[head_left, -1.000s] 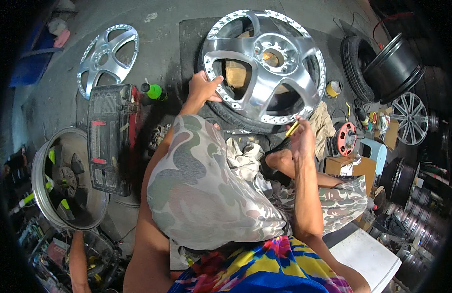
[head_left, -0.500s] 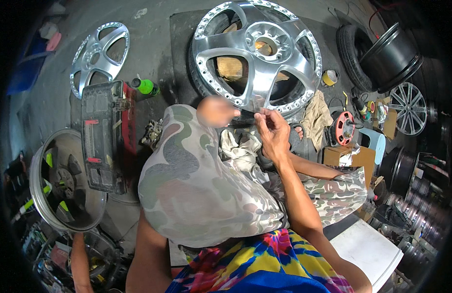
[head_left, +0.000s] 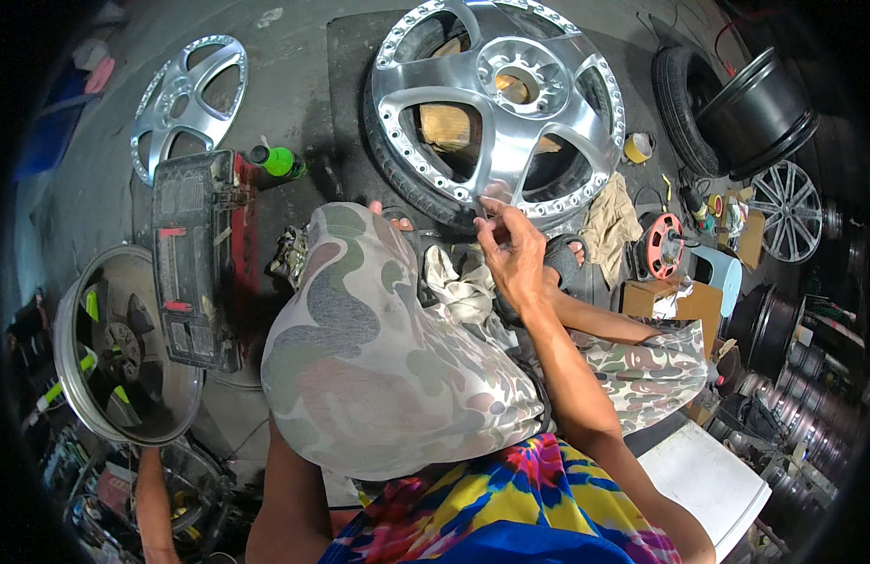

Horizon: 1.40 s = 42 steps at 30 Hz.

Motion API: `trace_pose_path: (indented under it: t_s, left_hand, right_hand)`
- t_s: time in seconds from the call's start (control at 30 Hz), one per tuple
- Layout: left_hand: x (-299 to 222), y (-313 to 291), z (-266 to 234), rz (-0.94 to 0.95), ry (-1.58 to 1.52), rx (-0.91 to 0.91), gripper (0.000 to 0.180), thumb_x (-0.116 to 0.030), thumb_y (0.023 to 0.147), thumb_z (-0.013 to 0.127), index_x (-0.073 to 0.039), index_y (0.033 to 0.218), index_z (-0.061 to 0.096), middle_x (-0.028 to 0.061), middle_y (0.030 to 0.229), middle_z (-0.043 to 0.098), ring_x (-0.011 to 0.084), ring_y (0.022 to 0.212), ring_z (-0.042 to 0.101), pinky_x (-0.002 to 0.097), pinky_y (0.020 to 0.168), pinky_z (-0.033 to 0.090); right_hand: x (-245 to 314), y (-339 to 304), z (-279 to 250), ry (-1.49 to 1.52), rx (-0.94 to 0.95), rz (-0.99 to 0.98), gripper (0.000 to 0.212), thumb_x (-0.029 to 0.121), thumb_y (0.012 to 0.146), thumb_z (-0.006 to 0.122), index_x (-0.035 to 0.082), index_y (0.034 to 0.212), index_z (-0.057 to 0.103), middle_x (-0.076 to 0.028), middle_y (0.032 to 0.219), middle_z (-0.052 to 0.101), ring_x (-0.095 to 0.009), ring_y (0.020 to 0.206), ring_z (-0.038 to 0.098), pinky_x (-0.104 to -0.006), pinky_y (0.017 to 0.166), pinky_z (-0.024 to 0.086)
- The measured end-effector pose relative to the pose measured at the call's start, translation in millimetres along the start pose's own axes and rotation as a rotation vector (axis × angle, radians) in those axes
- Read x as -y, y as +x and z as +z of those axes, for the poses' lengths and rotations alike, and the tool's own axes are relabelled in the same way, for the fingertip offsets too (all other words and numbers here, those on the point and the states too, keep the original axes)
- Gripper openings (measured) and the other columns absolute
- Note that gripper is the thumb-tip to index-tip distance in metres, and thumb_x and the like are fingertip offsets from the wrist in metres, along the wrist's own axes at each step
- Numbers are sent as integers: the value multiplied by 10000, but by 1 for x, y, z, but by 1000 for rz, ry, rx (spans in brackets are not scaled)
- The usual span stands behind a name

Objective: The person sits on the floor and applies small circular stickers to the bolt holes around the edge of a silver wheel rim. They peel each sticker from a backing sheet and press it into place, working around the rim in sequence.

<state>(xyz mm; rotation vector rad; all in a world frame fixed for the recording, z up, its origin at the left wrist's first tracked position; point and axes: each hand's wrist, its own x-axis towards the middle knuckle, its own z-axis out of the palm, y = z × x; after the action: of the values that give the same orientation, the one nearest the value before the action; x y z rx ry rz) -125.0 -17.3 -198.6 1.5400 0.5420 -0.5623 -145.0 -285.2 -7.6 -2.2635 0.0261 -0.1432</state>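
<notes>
A large polished silver wheel (head_left: 510,103) with a bolt-studded lip lies flat on a black tyre (head_left: 397,179) on a dark mat in front of me. My right hand (head_left: 512,252) is raised at the wheel's near lip, fingers pinched together on a small thin tool that is hard to make out. My raised knee in camouflage shorts (head_left: 378,357) hides most of my left hand (head_left: 390,216); only its fingertips show beside the tyre's near edge. A crumpled grey rag (head_left: 458,287) lies between my legs.
On the left are a silver wheel face (head_left: 186,99), a green bottle (head_left: 280,160), a black-and-red case (head_left: 204,258) and a rim (head_left: 115,348). On the right are a beige cloth (head_left: 609,226), an orange reel (head_left: 662,244), a cardboard box (head_left: 684,301) and dark rims (head_left: 745,103). Another person's arm (head_left: 153,498) shows at lower left.
My right hand has moved left from the wheel's right side to its near lip. My left hand has come off the rim and dropped behind my knee.
</notes>
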Motion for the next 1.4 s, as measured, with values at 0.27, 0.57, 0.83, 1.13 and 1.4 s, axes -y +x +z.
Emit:
trace_pose_path:
  t_s: [0.27,0.57,0.83,1.13,1.4]
  left_hand:
    - [24,-16,33,46,-128,159,629,-574,1113,596,26,1001,749,115,756,706,192,569,665,303,567,549]
    - [-12,-36,51,122,1,51,518,-476,1134,600,7,1074,776,75,773,723,147,590,666,270,580,518]
    - [20,-17,37,46,-38,241,528,-490,1119,639,5,975,756,61,783,732,132,616,671,273,574,497]
    - [17,-18,45,170,-1,209,483,-429,1109,688,25,959,756,67,794,723,122,620,656,269,590,498]
    - [61,1,36,187,-264,276,444,-388,1102,703,27,960,768,58,773,720,113,634,649,267,614,500]
  right_hand:
    - [-5,-1,15,81,-29,37,314,25,1004,789,-1,1311,729,-24,873,680,-84,781,650,-266,754,581]
    - [-14,-18,9,181,-92,130,332,51,1001,790,-2,1321,719,-81,946,750,-123,779,684,-304,756,593]
    - [-12,-13,24,124,-96,72,284,31,1009,789,2,1285,731,-26,852,699,-73,767,687,-269,737,598]
    - [-15,-10,39,316,-60,180,314,66,1009,799,0,1306,722,-61,872,743,-111,757,709,-291,732,583]
    - [-3,24,-1,388,-104,218,175,100,1046,773,-16,1173,740,-12,912,770,-67,791,677,-248,740,559]
